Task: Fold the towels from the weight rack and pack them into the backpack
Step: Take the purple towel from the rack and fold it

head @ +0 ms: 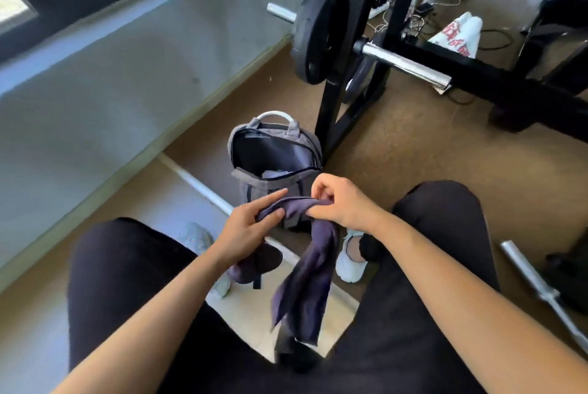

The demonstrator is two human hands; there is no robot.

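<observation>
Just in front of the open grey backpack (237,145), the left hand (246,233) is pinching the dark purple towel (310,269) between nearly straight fingers and thumb while the right hand (345,202), fingers curled, is gripping its bunched edge, so folding is seemingly just starting, likely needing the hanging length drawn taut next.

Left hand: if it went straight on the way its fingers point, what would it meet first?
The left hand points forward and rightward along the towel it holds, so it would likely meet the right hand, pinching the same towel, first. The open backpack stands just beyond; depth is unclear.
</observation>
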